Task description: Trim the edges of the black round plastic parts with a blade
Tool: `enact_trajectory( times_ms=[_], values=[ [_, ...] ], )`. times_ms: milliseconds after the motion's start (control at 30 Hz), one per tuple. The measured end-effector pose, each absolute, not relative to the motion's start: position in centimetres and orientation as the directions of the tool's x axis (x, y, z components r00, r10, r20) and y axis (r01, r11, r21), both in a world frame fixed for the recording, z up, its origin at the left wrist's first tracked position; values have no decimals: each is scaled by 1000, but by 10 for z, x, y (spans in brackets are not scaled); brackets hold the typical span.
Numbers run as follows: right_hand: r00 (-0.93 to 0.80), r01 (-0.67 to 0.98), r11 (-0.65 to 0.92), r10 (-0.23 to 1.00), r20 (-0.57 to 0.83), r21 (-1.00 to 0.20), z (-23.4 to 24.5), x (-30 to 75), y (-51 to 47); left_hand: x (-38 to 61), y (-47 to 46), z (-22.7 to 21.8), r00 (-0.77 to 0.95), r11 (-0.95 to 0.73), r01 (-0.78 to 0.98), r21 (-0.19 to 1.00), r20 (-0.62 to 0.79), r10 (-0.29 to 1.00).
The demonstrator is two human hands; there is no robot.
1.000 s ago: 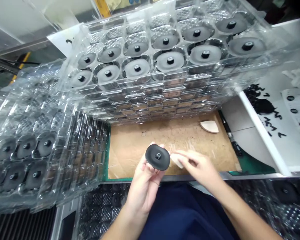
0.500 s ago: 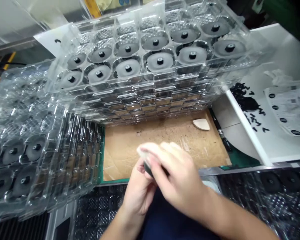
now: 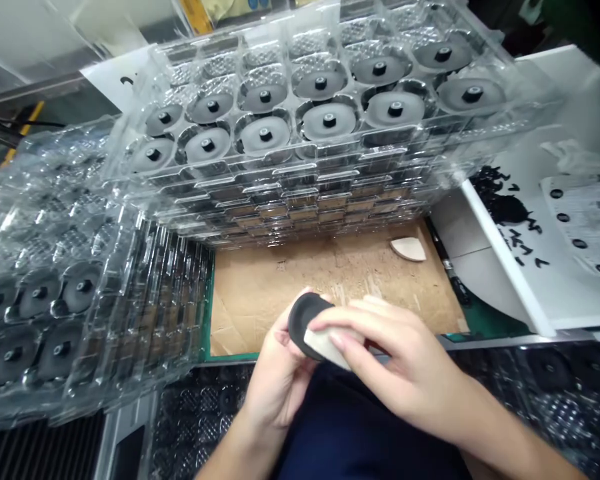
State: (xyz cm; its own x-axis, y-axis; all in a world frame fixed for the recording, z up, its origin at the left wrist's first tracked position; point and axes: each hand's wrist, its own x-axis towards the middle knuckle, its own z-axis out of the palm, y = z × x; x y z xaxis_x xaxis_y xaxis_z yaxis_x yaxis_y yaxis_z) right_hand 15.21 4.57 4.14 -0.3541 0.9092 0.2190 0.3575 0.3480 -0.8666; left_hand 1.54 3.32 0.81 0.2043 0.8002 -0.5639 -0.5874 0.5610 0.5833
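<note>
My left hand (image 3: 280, 370) is closed around a round, dark grey disc (image 3: 303, 318), held up over the front edge of the cardboard. Between the thumb and fingers of my right hand (image 3: 390, 353) is a cream-coloured pad (image 3: 330, 343), its edge over the face of the disc; it looks like felt or sponge. Whether the pad presses on the disc I cannot tell. A similar cream wedge-shaped pad (image 3: 409, 249) lies on the cardboard sheet (image 3: 260, 287) beyond my hands. My palms hide the back of the disc.
A tall stack of clear plastic trays (image 3: 300, 180) with grey discs stands behind the cardboard. Another tray stack (image 3: 80, 293) is at the left. On the right, a white bin (image 3: 510, 280) holds black scraps (image 3: 505, 207) and a printed sheet (image 3: 585, 220). A black marker (image 3: 455, 280) lies beside it.
My right hand has moved right and down with the pad, uncovering the face of the disc. My left hand keeps hold of the disc in nearly the same place. The view has shifted slightly.
</note>
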Motion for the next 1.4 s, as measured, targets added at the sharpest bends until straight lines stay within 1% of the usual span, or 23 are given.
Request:
enact_trajectory(
  times_ms=[100, 133, 167, 200, 267, 333, 367, 400, 467, 533, 600, 667, 733, 767, 833, 867, 900, 967, 1033, 1133, 1233, 1400],
  values=[
    [-242, 422, 426, 904, 353, -800, 45, 146, 48, 17, 32, 9, 279, 567, -579, 586, -511, 813],
    [-236, 423, 454, 891, 388, -784, 46, 144, 47, 16, 32, 10, 274, 557, -591, 583, -505, 819],
    [-259, 408, 469, 882, 394, -783, 46, 145, 46, 14, 32, 10, 251, 546, -606, 579, -513, 821],
    [-305, 383, 467, 878, 368, -797, 45, 146, 43, 13, 32, 10, 220, 537, -618, 574, -529, 819],
    [-375, 364, 408, 887, 269, -837, 42, 154, 37, 9, 32, 9, 179, 537, -627, 565, -566, 805],
    [-339, 447, 336, 921, 191, -829, 39, 161, 32, 9, 33, 7, 175, 546, -632, 550, -585, 792],
    [-298, 503, 324, 935, 191, -802, 38, 164, 29, 10, 33, 7, 182, 545, -641, 540, -584, 791],
    [-260, 550, 331, 940, 220, -767, 38, 165, 27, 11, 34, 6, 188, 541, -653, 531, -578, 794],
    [-249, 578, 389, 921, 299, -717, 38, 165, 26, 14, 34, 6, 197, 530, -671, 518, -564, 802],
    [-284, 534, 431, 902, 325, -728, 40, 161, 27, 16, 34, 6, 194, 514, -682, 521, -548, 813],
    [-262, 517, 382, 923, 283, -766, 42, 158, 29, 15, 34, 6, 167, 477, -699, 533, -528, 833],
    [-219, 533, 338, 941, 259, -776, 44, 155, 31, 14, 33, 5, 154, 464, -706, 536, -523, 838],
    [-244, 505, 363, 930, 274, -783, 42, 155, 34, 14, 32, 3, 153, 470, -708, 527, -536, 830],
    [-271, 473, 367, 926, 264, -801, 38, 156, 36, 14, 32, 1, 147, 468, -711, 525, -540, 829],
    [-272, 464, 303, 943, 192, -832, 21, 161, 43, 13, 32, -2, 103, 436, -724, 535, -540, 835],
    [-244, 493, 243, 960, 136, -835, 7, 166, 48, 13, 32, -3, 73, 414, -731, 543, -541, 838],
    [-199, 551, 191, 975, 95, -812, -9, 171, 53, 12, 32, -5, 46, 399, -735, 549, -547, 836],
    [-200, 609, 168, 978, 54, -775, -45, 180, 59, 10, 33, -6, 13, 389, -742, 546, -567, 823],
    [-195, 656, 171, 979, 54, -735, -78, 185, 57, 8, 34, -7, 1, 384, -751, 537, -581, 814],
    [-103, 741, 140, 990, 95, -657, -110, 183, 39, 6, 35, -6, -14, 378, -747, 547, -581, 814],
    [-61, 791, 123, 991, 122, -599, -120, 178, 21, 6, 35, -6, -12, 371, -734, 569, -557, 830],
    [-98, 811, 150, 988, 120, -565, -120, 177, 29, 9, 37, -7, -4, 362, -738, 570, -539, 842]
  ],
)
